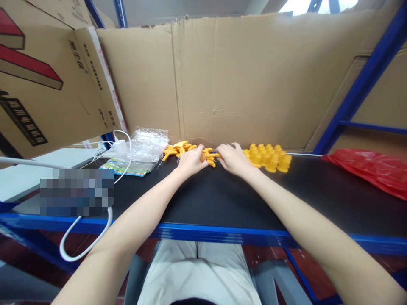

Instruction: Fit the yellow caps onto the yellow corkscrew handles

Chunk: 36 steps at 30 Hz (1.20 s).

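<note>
Left of the yellow cups (271,160), the orange pieces (181,145) are lying in a loose pile. Farther left than the right hand (233,158), the left hand (191,162) is bending over the pile; the right, just left of the cups, is seemingly touching a slim piece at its fingertips. Whether either is gripping, I cannot tell. The pieces are looking light, stiff and slightly slick; thin branches are probably risking snapping, so thicker middles are offering safer holds.
</note>
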{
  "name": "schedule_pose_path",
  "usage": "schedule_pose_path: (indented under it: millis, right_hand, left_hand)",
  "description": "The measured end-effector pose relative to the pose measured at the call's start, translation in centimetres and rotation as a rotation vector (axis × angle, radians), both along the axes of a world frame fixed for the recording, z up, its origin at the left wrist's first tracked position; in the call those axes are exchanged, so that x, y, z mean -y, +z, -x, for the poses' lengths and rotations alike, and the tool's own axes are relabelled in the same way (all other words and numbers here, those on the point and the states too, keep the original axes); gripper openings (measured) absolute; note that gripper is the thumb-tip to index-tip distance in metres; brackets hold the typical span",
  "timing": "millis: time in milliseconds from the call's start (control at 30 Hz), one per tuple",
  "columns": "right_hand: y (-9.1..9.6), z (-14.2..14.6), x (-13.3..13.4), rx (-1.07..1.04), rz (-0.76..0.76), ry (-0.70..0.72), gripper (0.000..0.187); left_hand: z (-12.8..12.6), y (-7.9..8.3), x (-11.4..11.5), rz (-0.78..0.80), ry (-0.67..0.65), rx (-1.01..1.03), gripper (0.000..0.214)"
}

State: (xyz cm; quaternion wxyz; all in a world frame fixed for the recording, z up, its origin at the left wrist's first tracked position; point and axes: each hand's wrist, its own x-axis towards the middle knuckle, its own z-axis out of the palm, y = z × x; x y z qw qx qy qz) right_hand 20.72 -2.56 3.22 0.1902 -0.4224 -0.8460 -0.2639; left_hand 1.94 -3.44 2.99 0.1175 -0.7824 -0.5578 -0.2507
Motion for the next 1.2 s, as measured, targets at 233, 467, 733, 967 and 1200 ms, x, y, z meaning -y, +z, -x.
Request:
schedule_pose_path:
  millis: [233, 467, 733, 967, 1200]
  right_hand:
    - [-0.2, -0.4, -0.4, -0.032, 0.088, -0.006, 0.018]
    - [1.5, -2.3, -0.4, -0.046, 0.255, -0.243, 0.022]
    - [4.2, -8.5, -1.3, -0.163, 0.523, -0.594, 0.025]
    - [5.7, -12.7, -0.8, -0.180, 0.747, -0.811, 0.020]
    - [5.0, -14.6, 0.3, -0.293, 0.686, -0.846, 0.019]
  left_hand:
    - [0.3, 0.2, 0.1, 0.050, 0.042, 0.002, 0.041]
    - [0.8, -0.2, -0.6, 0.084, 0.049, 0.000, 0.036]
    - [1.3, -0.6, -1.2, 0.104, 0.064, 0.019, 0.037]
    - [1.3, -0.6, -1.2, 0.113, 0.061, 0.028, 0.040]
    - [1.3, -0.6, -1.2, 0.129, 0.078, 0.029, 0.040]
